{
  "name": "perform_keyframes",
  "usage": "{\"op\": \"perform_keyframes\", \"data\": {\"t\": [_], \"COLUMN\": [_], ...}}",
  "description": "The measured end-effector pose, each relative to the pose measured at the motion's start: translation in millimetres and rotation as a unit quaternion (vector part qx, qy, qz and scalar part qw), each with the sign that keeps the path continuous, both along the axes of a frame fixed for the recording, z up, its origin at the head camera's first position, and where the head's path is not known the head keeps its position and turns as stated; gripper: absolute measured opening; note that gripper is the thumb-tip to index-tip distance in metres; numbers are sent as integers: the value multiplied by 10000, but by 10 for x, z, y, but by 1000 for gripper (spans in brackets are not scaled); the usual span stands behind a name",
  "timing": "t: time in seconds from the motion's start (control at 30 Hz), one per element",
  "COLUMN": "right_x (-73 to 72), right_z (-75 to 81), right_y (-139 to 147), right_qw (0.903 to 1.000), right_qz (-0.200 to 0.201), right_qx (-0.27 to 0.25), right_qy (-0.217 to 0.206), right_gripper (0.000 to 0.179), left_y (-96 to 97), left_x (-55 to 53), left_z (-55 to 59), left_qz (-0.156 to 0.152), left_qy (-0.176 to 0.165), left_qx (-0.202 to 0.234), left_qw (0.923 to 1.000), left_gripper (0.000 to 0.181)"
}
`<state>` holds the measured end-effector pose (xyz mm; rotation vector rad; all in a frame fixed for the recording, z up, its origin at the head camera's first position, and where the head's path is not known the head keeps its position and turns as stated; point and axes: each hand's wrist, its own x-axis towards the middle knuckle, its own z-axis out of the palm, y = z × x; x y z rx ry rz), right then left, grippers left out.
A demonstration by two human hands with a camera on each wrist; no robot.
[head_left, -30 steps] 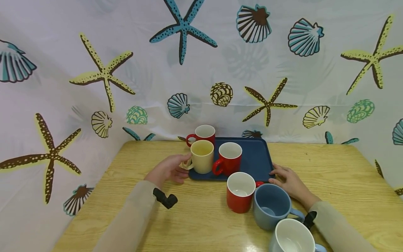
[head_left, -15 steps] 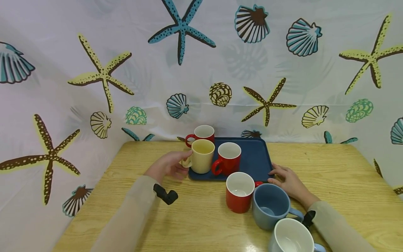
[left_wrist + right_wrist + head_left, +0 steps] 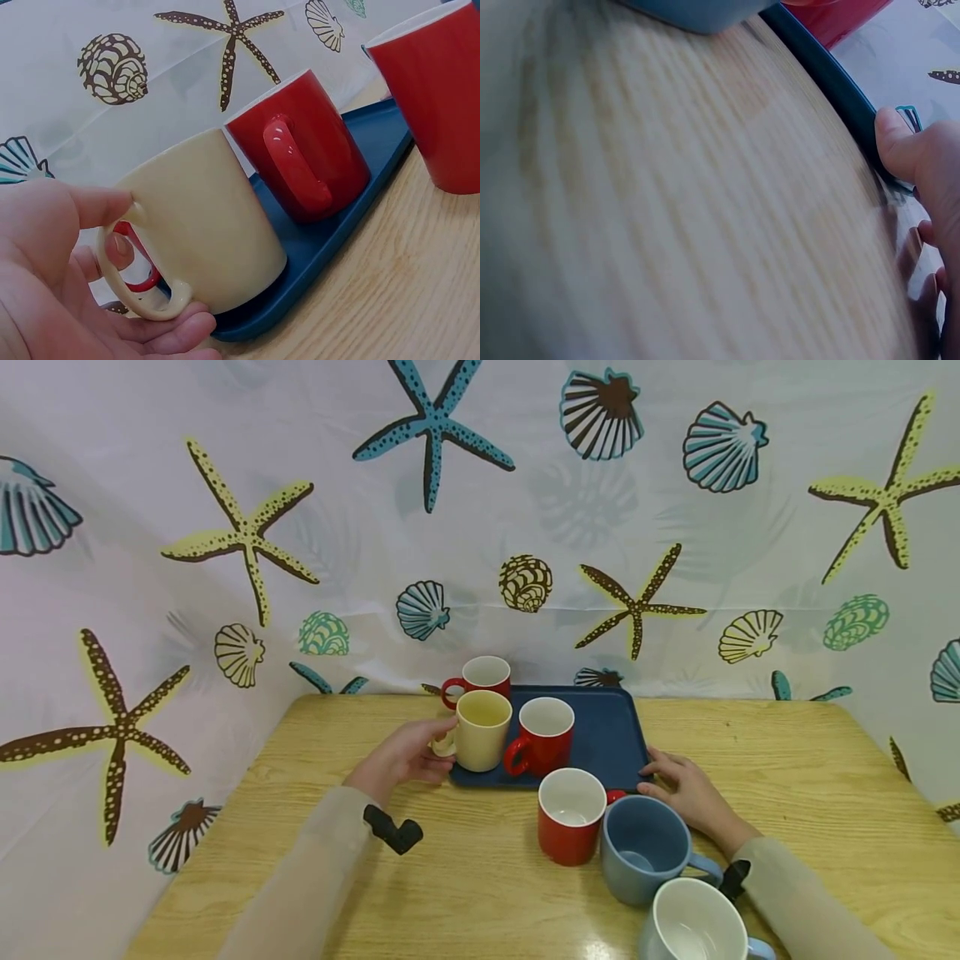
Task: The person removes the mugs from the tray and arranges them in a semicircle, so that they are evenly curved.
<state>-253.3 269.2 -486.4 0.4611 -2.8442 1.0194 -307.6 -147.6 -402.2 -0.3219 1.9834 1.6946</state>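
In the head view my left hand (image 3: 405, 756) is at the left side of a pale yellow mug (image 3: 480, 742), which stands at the front left of a dark blue tray (image 3: 600, 735). The left wrist view shows the thumb on top of the mug's handle (image 3: 112, 277), a finger through its loop and other fingers beneath. A red mug (image 3: 546, 739), white inside, stands beside it, and another red mug (image 3: 487, 672) sits behind. My right hand (image 3: 690, 789) rests at the tray's front right corner, its thumb (image 3: 896, 142) touching the edge in the right wrist view.
In front of the tray, a third red mug (image 3: 570, 827), a blue mug (image 3: 647, 852) and a white mug (image 3: 697, 922) with a light blue handle stand in a slanting row on the wooden table (image 3: 450, 877). A shell-patterned cloth (image 3: 480, 560) hangs behind.
My left hand's fingers have closed in around the yellow mug's handle. The mug has shifted very slightly. My right hand stays at the tray corner.
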Motion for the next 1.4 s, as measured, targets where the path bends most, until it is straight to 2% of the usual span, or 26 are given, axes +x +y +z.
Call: {"op": "perform_keyframes", "data": {"t": [0.27,0.47,0.53,0.73,0.83,1.07,1.4], "right_x": [-9,-3,1,1,-2,-5,-3], "right_z": [-17,-1,7,7,-1,-8,0], "right_y": [11,-2,-9,-13,-10,-19,-22], "right_qw": [10000,9998,9998,9999,9999,9999,9999], "right_qz": [2,-25,-47,-48,-34,-59,-71], "right_qx": [25,194,205,158,133,99,81], "right_qy": [92,82,55,42,18,-77,-45], "right_gripper": [34,37,37,37,38,38,41], "left_y": [-49,-107,-127,-175,-191,-204,-258], "left_x": [13,64,83,148,186,295,462], "left_z": [-69,-96,-99,-118,-133,-150,-178], "left_qz": [44,136,143,66,-74,-87,-162], "left_qy": [87,131,100,155,257,506,782], "left_qx": [425,628,708,773,730,712,907], "left_qw": [9990,9978,9973,9969,9970,9961,9927], "left_gripper": [70,43,39,36,35,38,30]}}
